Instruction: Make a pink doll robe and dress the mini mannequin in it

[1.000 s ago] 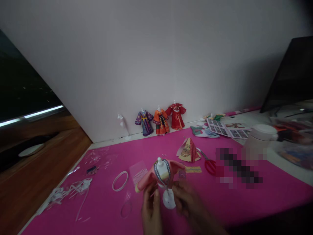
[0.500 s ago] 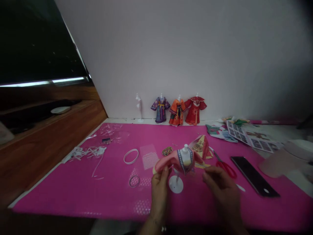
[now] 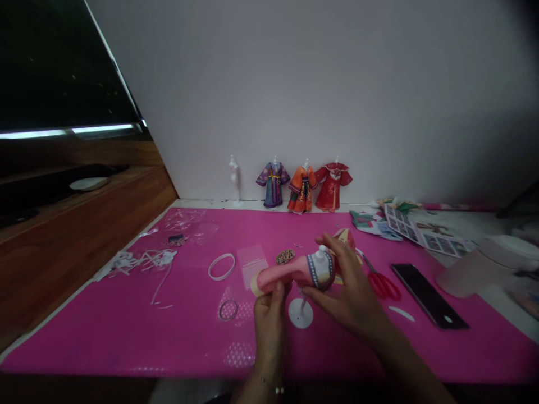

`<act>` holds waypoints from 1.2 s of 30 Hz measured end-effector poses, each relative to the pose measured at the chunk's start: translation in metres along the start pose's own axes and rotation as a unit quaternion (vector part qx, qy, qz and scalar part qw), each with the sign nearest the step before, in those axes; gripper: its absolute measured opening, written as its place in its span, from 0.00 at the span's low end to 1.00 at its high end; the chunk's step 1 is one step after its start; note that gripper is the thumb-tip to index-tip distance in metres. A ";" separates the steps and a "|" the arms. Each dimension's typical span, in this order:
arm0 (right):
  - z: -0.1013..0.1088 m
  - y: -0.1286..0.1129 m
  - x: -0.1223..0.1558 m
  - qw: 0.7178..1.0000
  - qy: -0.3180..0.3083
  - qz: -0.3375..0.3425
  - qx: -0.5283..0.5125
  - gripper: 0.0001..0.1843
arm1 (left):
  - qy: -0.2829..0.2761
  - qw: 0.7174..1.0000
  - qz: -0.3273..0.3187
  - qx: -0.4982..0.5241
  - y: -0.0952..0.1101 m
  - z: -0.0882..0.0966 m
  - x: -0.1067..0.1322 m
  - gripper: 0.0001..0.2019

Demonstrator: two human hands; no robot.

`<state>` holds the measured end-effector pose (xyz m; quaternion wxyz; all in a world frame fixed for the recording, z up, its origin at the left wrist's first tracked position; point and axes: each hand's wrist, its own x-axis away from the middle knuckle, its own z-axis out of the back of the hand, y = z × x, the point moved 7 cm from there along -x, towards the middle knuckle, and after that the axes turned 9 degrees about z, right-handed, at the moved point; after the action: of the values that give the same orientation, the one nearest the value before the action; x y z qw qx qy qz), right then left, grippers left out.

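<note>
A small white mannequin (image 3: 321,254) on a round base wears a pink doll jacket (image 3: 290,271) with a blue dotted collar and a pale cuff. My left hand (image 3: 272,317) pinches the jacket's left sleeve, which stretches out sideways. Around the mannequin's right side curls my right hand (image 3: 351,292), its thumb low by the waist and its fingers up near the shoulder; it covers the other sleeve. The white base (image 3: 300,313) shows below, between my hands. Behind them lies a folded cream and red piece (image 3: 344,238), partly hidden.
Red-handled scissors (image 3: 383,284) and a black phone-like slab (image 3: 428,295) lie to the right. Two rings, white (image 3: 222,267) and dark (image 3: 228,310), lie left. Dressed mannequins (image 3: 302,188) and a bare one (image 3: 234,179) stand by the wall. White ribbon scraps (image 3: 138,262) lie far left.
My right hand has moved left and up from the right sleeve's end to close around the mannequin's side. My left hand still grips the left sleeve. The view has shifted slightly.
</note>
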<state>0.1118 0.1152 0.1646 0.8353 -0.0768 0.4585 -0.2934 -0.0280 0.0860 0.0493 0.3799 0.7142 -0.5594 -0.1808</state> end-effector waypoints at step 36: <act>-0.075 0.034 0.078 0.724 0.092 -0.362 -0.579 0.22 | 0.030 0.969 -0.042 -0.243 0.001 -0.013 -0.006 0.19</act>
<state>0.0968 0.1099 0.0522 0.4117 -0.6787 0.5513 -0.2567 -0.0216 0.0959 0.0579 0.5503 0.6286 -0.4568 -0.3057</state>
